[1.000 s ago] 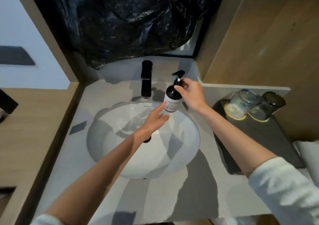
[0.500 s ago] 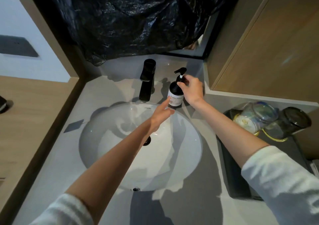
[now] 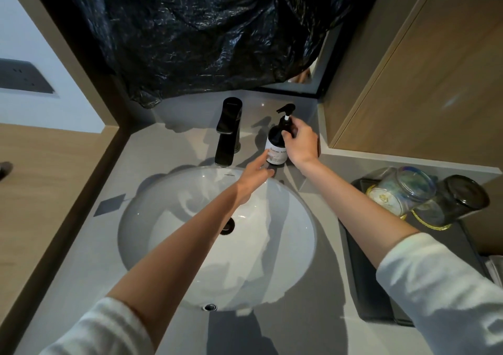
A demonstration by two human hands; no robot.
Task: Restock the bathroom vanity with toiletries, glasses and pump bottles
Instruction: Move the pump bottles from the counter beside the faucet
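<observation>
A black pump bottle with a white label stands upright on the grey counter, just right of the black faucet and behind the basin. My right hand grips its neck and shoulder from the right. My left hand reaches over the basin rim, its extended fingers touching the lower left of the label. Two glasses, one clear and one dark, stand upside down on a dark tray at the right.
The white oval sink fills the middle of the counter. Black plastic sheeting hangs over the mirror behind the faucet. A wooden cabinet wall rises at the right. A small dark square lies left of the basin.
The bottle has been carried back from above the basin rim and now stands on the counter beside the faucet. Both hands followed it, and the camera moved closer.
</observation>
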